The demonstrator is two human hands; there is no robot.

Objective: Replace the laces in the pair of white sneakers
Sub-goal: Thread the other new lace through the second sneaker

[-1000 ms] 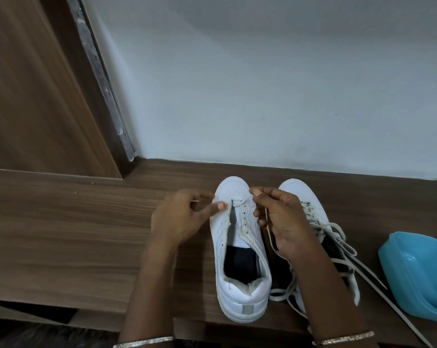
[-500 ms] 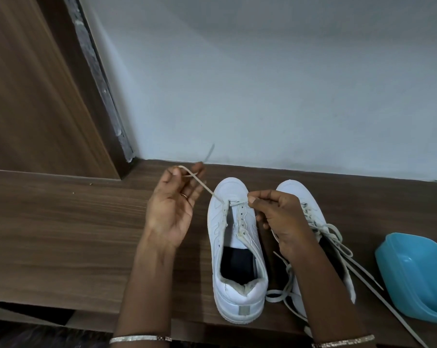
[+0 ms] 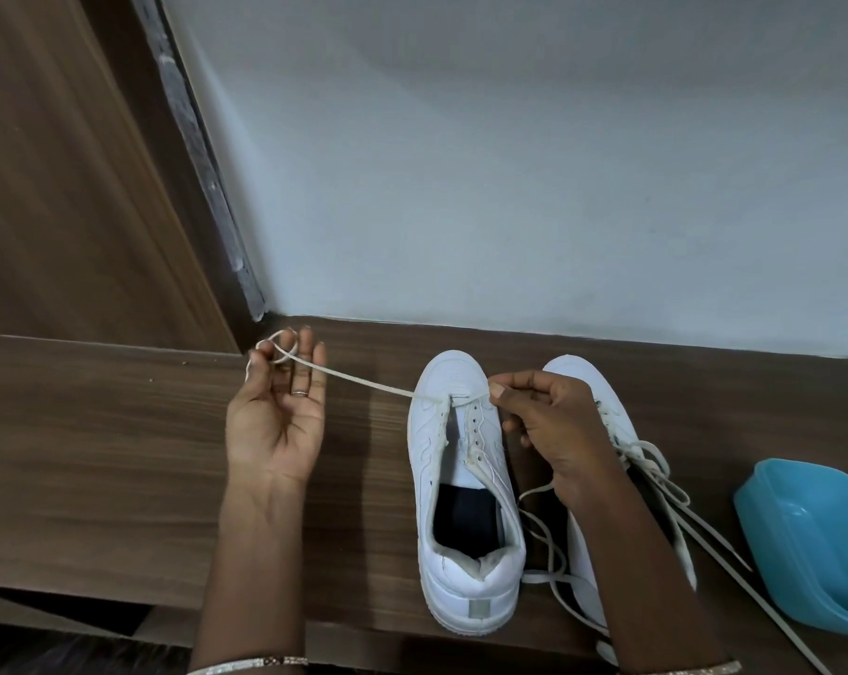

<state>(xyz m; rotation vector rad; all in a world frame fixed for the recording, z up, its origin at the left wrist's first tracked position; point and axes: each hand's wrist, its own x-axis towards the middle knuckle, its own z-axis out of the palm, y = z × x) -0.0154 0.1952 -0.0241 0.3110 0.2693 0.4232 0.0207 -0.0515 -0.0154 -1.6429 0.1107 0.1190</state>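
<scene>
- Since half a second ago the left hand [image 3: 276,421] has swung further left of the unlaced sneaker [image 3: 461,375], drawing out more lace [image 3: 363,380]. The right hand [image 3: 553,426] has kept its place at the front eyelets.
- Left fingers [image 3: 310,362]: palm up, mostly straight. Thumb and forefinger pinch the lace end, which curls in a small loop over the fingertips. Ring [image 3: 299,393] on one finger.
- Right fingers: thumb [image 3: 497,388] and forefinger pinch the lace just right of the sneaker's front eyelet row. The other fingers are curled under.
- Lace runs taut from the left fingertips to the front-left eyelet, crosses the tongue and reaches the right pinch. Its slack end drops behind the right hand and lies looped right of the sneaker's heel.
- Unlaced sneaker: upright on the wooden surface [image 3: 95,455], toe toward the wall [image 3: 510,187], all other eyelets bare.
- Second sneaker [image 3: 578,377]: just right of it, touching or nearly so, partly hidden by the right forearm. It is laced, with loose ends [image 3: 656,460] trailing right.
- Blue tub [image 3: 812,543]: well right of both sneakers, at the frame edge.
- Wood panel [image 3: 47,187]: far left, beyond the left hand.
- Bangle [image 3: 251,664] on the left wrist.
</scene>
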